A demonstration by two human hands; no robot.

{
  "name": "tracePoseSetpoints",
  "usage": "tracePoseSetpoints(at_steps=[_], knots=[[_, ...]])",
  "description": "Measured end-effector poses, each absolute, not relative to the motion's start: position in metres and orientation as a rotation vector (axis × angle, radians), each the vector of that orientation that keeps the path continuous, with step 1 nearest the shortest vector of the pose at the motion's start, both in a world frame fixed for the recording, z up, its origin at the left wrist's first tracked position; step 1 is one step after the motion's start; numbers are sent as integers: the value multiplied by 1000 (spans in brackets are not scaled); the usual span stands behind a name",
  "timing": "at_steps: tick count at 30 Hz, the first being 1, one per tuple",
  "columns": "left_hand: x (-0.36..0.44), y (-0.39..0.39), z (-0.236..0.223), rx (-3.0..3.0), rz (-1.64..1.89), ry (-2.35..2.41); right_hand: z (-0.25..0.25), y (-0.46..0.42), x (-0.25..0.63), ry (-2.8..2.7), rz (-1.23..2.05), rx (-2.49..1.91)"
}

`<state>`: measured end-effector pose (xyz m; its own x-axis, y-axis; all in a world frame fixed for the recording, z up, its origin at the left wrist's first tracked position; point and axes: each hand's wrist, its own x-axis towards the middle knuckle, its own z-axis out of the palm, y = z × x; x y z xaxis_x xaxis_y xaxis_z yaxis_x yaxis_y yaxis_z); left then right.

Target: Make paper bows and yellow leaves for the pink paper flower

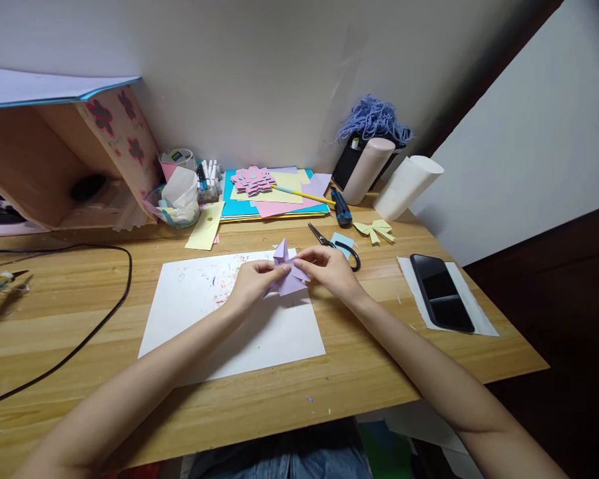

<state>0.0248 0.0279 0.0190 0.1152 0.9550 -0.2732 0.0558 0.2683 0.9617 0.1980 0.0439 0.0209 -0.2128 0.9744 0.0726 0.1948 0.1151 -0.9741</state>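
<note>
A folded piece of purple paper [292,285] with several pointed flaps is held up between my two hands. My left hand [255,279] pinches it from the left, thumb on its front. On the other side, my right hand [331,269] grips the right part between thumb and fingers. One narrow flap sticks up above the thumbs; the fingers behind the paper are partly hidden. Below lies a white sheet [269,346] marked with colored specks. Black-handled scissors [347,251] lie just behind my right hand, beside a small light blue paper piece [341,241].
A phone [442,293] rests on white tissue at the right. Behind are a yellow paper bow [375,231], a blue cutter [341,207], stacked colored paper [239,209] with a pink paper flower [253,180], and a white paper roll [408,187]. A black cable [100,327] curves along the left.
</note>
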Motion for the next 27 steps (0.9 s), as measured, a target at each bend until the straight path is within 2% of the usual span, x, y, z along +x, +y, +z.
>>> tracePoseSetpoints(at_steps=[5, 16, 27], knots=[[24, 28, 22, 1002, 887, 1215, 20, 44, 200, -1675, 1001, -1126], [22, 31, 27, 908, 862, 1082, 19, 42, 208, -2126, 233, -715], [17, 36, 23, 1043, 825, 1168, 10, 45, 214, -2301, 16, -583]])
